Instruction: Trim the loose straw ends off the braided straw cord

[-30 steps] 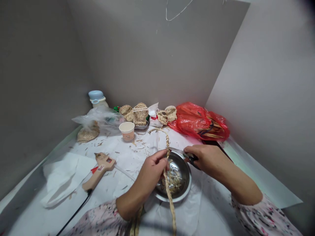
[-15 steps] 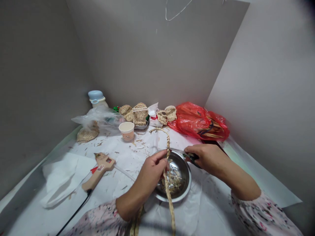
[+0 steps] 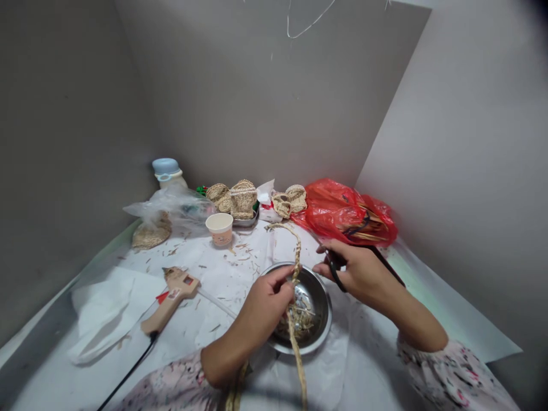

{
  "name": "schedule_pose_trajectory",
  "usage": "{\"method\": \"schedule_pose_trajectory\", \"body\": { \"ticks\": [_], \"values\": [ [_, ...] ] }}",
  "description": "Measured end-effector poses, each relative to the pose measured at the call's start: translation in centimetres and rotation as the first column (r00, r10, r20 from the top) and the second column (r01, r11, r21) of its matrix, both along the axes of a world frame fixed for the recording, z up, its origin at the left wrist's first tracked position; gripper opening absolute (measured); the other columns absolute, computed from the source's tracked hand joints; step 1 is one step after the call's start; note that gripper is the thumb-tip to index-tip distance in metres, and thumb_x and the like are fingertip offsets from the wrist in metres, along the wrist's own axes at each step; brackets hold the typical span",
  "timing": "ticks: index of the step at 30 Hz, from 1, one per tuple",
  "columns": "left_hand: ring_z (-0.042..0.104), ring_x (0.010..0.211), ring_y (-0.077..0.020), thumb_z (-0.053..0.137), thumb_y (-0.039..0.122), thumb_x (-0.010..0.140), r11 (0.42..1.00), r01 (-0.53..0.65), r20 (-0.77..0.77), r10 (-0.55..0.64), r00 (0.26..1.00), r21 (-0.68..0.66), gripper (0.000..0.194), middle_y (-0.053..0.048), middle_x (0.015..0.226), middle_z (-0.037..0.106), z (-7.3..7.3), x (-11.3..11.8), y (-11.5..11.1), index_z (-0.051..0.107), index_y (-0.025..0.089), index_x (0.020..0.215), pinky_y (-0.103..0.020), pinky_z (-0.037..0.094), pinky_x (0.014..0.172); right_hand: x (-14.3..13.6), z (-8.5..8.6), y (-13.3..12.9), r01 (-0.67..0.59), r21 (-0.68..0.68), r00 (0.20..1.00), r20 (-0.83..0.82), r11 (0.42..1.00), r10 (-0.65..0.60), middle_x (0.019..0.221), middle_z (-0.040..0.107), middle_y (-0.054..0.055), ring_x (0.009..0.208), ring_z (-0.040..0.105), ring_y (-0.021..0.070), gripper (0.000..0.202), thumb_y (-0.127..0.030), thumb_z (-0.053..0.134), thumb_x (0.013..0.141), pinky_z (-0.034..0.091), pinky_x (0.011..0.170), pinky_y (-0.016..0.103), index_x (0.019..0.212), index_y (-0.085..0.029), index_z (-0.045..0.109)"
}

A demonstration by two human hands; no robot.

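My left hand (image 3: 274,294) pinches a braided straw cord (image 3: 297,353) between thumb and forefinger. The cord's upper end curves away to the left, and its lower part runs down past the near edge of the view. Beneath it stands a steel bowl (image 3: 326,319) with straw clippings (image 3: 302,322) in it. My right hand (image 3: 357,271) is closed on a pair of scissors (image 3: 334,271) with black handles, just right of the bowl's rim. The blades point up and away, apart from the cord; their edges are hard to make out.
A glue gun (image 3: 171,299) with a black cable lies at left beside white paper (image 3: 105,314). Further back stand a paper cup (image 3: 220,229), woven straw pieces (image 3: 244,200), a blue-lidded bottle (image 3: 166,171) and a red plastic bag (image 3: 329,208). Straw scraps (image 3: 244,251) litter the table covering.
The scissors have come away from the cord and turned, so the blades point up instead of left across it. The left hand keeps its pinch, almost in place.
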State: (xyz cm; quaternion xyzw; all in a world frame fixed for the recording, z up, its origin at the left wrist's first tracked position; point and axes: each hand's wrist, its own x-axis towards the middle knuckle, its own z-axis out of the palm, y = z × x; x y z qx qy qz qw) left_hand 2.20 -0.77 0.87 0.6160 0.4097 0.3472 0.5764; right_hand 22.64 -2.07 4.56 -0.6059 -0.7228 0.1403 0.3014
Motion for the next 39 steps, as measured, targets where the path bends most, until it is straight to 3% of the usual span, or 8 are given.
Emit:
{"method": "schedule_pose_trajectory", "body": {
  "ticks": [4,7,13,18,23,26,30,39],
  "values": [
    [0.046,0.058,-0.0117,0.050,0.020,0.078,0.995,0.095,-0.006,-0.095,0.995,0.032,0.037,-0.001,0.074,0.063,0.1,0.2,-0.4,0.070,0.019,0.109,-0.022,0.036,0.054,-1.8,-0.7,0.5,-0.024,-0.111,0.830,-0.556,0.993,-0.042,0.080,0.065,0.001,0.069,0.059,0.0161,0.040,-0.040,0.066,0.073,0.045,0.062,0.028,0.106,-0.020,0.054],
    [0.043,0.052,-0.0106,0.051,0.022,0.078,0.990,0.138,0.002,-0.138,0.990,0.002,0.036,0.001,0.065,0.058,0.2,0.2,-0.6,0.068,0.018,0.110,-0.022,0.033,0.050,-2.9,-1.4,0.8,-0.019,-0.134,0.701,-0.709,0.991,-0.083,0.074,0.061,-0.002,0.065,0.057,0.0141,0.043,-0.038,0.068,0.071,0.044,0.061,0.027,0.107,-0.020,0.052],
    [0.048,0.052,-0.0127,0.055,0.037,0.081,0.998,0.068,0.020,-0.068,0.997,0.016,0.037,0.000,0.066,0.061,1.5,-0.4,-0.3,0.064,0.016,0.110,-0.023,0.037,0.051,-4.4,-1.7,0.8,0.093,-0.031,0.641,-0.763,0.995,-0.084,0.075,0.060,-0.003,0.065,0.054,0.0132,0.042,-0.037,0.069,0.070,0.043,0.062,0.026,0.105,-0.021,0.051],
    [0.055,0.073,-0.0188,0.054,0.034,0.081,0.942,-0.075,-0.157,0.132,0.979,0.326,0.028,-0.005,0.074,0.061,1.7,-1.2,0.4,0.067,0.016,0.063,-0.029,0.041,0.071,-5.0,-1.7,0.7,0.108,0.017,0.651,-0.757,0.994,-0.058,0.068,0.054,-0.006,0.062,0.050,0.0120,0.040,-0.035,0.069,0.071,0.040,0.059,0.024,0.104,-0.021,0.050],
    [0.058,0.081,-0.0177,0.052,0.016,0.072,0.968,-0.118,-0.001,0.121,0.993,0.222,0.041,-0.007,0.101,0.065,1.8,-1.7,0.2,0.065,0.017,0.111,-0.028,0.044,0.073,-6.0,-1.8,0.1,0.145,-0.014,0.640,-0.761,0.989,-0.105,0.073,0.058,-0.003,0.065,0.053,0.0137,0.042,-0.038,0.069,0.071,0.042,0.062,0.026,0.104,-0.020,0.051],
    [0.058,0.073,-0.0174,0.056,0.029,0.077,0.999,-0.030,0.082,0.027,0.996,0.032,0.034,-0.007,0.089,0.067,2.0,-1.8,-0.1,0.064,0.013,0.105,-0.028,0.044,0.068,-7.0,-2.2,-0.3,0.150,-0.006,0.636,-0.765,0.989,-0.101,0.075,0.059,-0.003,0.066,0.054,0.0137,0.042,-0.040,0.069,0.071,0.042,0.062,0.026,0.104,-0.020,0.052],
    [0.054,0.065,-0.0140,0.063,0.025,0.071,0.998,0.027,0.125,-0.034,0.992,0.057,0.021,-0.001,0.072,0.062,1.2,-1.9,-0.3,0.066,0.012,0.087,-0.025,0.041,0.064,-8.0,-2.8,-0.6,0.153,-0.025,0.598,-0.794,0.988,-0.112,0.071,0.060,-0.003,0.062,0.054,0.0136,0.042,-0.043,0.069,0.072,0.041,0.058,0.026,0.103,-0.020,0.052],
    [0.049,0.063,-0.0128,0.057,0.018,0.072,0.993,0.035,0.060,-0.042,0.997,0.112,0.030,-0.001,0.071,0.058,0.0,-1.8,-0.2,0.065,0.009,0.100,-0.024,0.040,0.062,-7.2,-3.7,-0.4,0.115,-0.049,0.554,-0.826,0.992,-0.104,0.063,0.058,-0.005,0.056,0.052,0.0120,0.040,-0.041,0.067,0.076,0.039,0.054,0.024,0.106,-0.019,0.051]
  ]
}}
